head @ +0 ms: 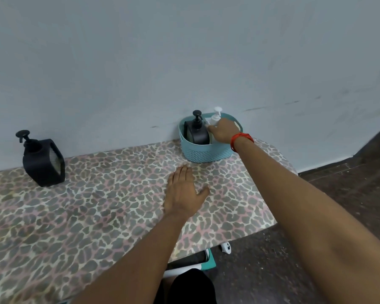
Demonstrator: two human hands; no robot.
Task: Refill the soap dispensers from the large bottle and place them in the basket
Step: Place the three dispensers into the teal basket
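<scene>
Up at the far end of the reach, R hand (223, 131) is in the teal basket (206, 153), fingers curled round the body of the white dispenser (215, 118). Its pump head pokes up just above the knuckles. So that one's gripped and standing inside the basket, on the R hand's side. Red band (241, 139) sits on that wrist, right over the basket's near rim.

Just left of the R hand's fingertips, touching or nearly so, a black dispenser (198, 130) stands upright in the same basket and fills its left half. Tight fit, the two bottles side by side w/ hardly a gap.

L hand (183, 191) lies flat, palm down, on the table (97, 205), fingers straight and together, thumb out to the side. It holds nothing. Fingertips point at the basket and stop just short of its base.

Well off to the left of the L hand, a second black dispenser (43, 159) stands upright by the wall (184, 51), pump up, apart from everything else.

Table wears a leopard-print cover, greys and pinks. Its back edge runs along the plain pale blue-grey wall, which has a few scuffs. Beyond the R forearm, dark floor (316, 249). Below the table's near edge, some white and teal bits, too cut off to tell what they are.
</scene>
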